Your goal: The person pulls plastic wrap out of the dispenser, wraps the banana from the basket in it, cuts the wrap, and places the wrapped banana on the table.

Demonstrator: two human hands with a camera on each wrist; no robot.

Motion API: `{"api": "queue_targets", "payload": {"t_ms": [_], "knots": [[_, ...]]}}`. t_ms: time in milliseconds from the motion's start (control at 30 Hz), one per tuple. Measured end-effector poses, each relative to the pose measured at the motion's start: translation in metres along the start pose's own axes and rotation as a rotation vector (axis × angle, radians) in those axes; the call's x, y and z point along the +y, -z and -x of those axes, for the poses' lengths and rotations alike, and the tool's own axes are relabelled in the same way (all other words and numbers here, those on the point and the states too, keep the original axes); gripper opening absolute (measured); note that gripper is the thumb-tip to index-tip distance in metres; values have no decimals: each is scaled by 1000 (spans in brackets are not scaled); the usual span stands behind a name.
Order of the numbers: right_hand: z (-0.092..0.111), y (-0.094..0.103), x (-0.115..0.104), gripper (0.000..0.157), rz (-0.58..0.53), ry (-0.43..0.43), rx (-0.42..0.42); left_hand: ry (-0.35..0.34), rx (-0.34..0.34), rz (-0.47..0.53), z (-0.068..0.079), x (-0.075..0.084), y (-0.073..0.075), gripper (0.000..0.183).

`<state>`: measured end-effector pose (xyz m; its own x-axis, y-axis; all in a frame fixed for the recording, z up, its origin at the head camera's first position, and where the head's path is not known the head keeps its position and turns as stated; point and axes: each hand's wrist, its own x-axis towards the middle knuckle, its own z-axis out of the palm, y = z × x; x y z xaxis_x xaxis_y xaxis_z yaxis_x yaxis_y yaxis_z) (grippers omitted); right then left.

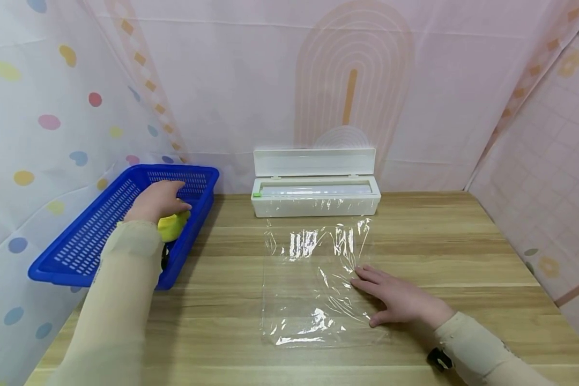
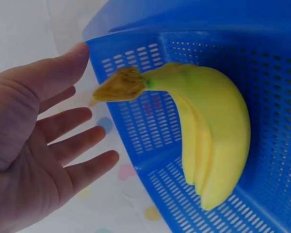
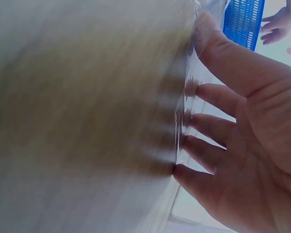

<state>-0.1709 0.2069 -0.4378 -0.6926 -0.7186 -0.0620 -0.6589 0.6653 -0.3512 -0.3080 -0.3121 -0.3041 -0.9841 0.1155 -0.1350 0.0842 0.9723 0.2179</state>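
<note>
My left hand [image 1: 155, 200] is over the blue basket [image 1: 213, 179], its fingers spread and apart from a bunch of bananas [image 2: 216, 126]. The brown stem end [image 2: 121, 85] faces my thumb in the left wrist view. In the head view, my hand and sleeve partly hide the bananas [image 1: 172, 227]. On the right, my right hand [image 1: 405, 297] rests its fingertips on a clear sheet of cling film [image 1: 313, 289] lying on the table. The right wrist view shows those fingertips [image 3: 180, 171] touching the film's edge, the fingers extended.
At the back stands a white cling film dispenser [image 1: 317, 207] with its lid [image 1: 314, 162] raised; the film runs out over its front. A small green piece [image 1: 257, 194] sits at its left end. Something black [image 1: 165, 256] lies in the basket. Patterned cloth [image 1: 241, 96] surrounds the wooden table [image 1: 222, 321].
</note>
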Motion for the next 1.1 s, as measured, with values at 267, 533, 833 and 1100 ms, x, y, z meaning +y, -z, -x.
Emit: {"api": "queue_targets", "payload": {"t_ms": [267,533,833,1100], "knots": [[-1,0,0,90,4,8,-2,47,-43,51,3,-3,0,63],[-1,0,1,89,0,1,-4,44,-52,75,2,-4,0,55],[-1,-1,2,90,0,-4,-7,55,-66,116,2,0,-2,50],[0,0,0,90,10,-3,-5,122,-123,192,2,0,-4,46]]}}
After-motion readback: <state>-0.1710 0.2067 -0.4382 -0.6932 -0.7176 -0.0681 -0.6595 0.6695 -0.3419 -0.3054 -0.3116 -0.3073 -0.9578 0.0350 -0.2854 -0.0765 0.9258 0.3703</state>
